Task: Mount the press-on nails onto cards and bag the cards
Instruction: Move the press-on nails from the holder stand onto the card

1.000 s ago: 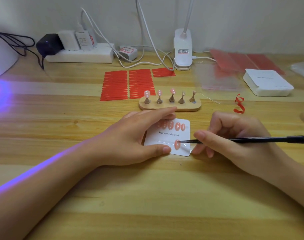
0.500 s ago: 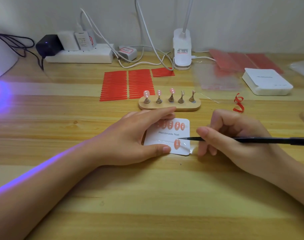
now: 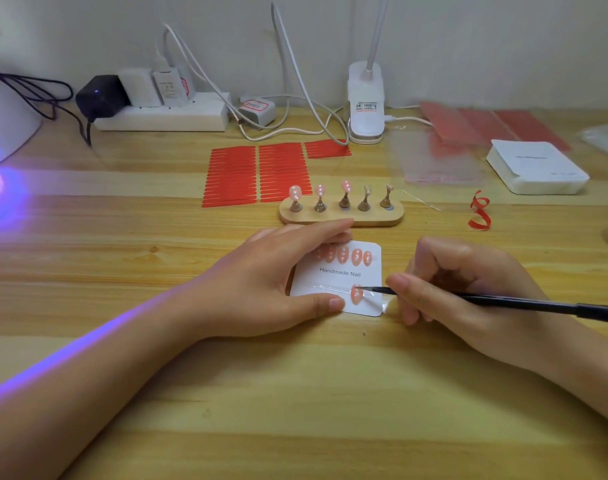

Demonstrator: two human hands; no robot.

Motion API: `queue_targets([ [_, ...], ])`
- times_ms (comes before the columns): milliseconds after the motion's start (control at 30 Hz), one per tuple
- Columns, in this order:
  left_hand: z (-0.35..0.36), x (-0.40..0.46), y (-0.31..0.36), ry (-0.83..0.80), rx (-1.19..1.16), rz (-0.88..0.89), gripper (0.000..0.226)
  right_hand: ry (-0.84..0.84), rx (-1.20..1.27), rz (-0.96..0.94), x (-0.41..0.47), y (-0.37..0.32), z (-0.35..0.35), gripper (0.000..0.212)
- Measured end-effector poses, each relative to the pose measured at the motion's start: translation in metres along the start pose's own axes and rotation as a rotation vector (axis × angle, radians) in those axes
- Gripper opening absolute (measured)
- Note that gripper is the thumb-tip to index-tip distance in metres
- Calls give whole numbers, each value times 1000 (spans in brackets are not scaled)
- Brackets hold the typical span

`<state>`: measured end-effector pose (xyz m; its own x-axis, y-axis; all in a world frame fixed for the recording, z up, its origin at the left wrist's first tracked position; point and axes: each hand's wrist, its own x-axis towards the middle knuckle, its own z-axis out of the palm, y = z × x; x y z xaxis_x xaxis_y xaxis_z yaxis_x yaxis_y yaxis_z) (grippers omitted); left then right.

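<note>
1. White card (image 3: pixel 340 275) printed "Handmade Nail" is lying on the wooden tabletop (image 3: pixel 295 393); left hand (image 3: pixel 278 282) is pinning it, fingers straight.
2. Right hand (image 3: pixel 468 285) is gripping a black tool (image 3: pixel 503 301), tip touching a pink nail (image 3: pixel 356 294) on the card's lower row.

Printed in grey across the middle of the white card (image 3: pixel 337 273): "Handmade Nail". Dark print on the white box (image 3: pixel 538 166) at right, too small to read. Red-bordered label on the small adapter (image 3: pixel 257 109) and a label on the lamp clip (image 3: pixel 366 107), both illegible.
</note>
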<state>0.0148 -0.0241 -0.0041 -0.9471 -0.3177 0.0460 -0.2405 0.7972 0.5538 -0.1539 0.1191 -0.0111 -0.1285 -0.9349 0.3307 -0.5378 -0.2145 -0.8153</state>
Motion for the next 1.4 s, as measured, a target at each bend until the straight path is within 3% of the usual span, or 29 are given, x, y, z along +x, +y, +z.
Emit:
queue_targets([
  [700, 5, -1, 1, 65, -21, 14, 62, -22, -27, 20, 0, -1, -1, 31],
  [933, 3, -3, 5, 95, 7, 39, 65, 316, 342, 157, 6, -7, -10, 28],
  [1100, 1, 0, 7, 109, 42, 59, 72, 355, 486, 206, 12, -5, -13, 47],
  [1267, -6, 3, 9, 276, -66, 111, 43, 391, 586, 236, 19, -2, -18, 62],
  [1400, -17, 11, 4, 505, -12, 208, 24, 408, 530, 256, 21, -7, -21, 47],
])
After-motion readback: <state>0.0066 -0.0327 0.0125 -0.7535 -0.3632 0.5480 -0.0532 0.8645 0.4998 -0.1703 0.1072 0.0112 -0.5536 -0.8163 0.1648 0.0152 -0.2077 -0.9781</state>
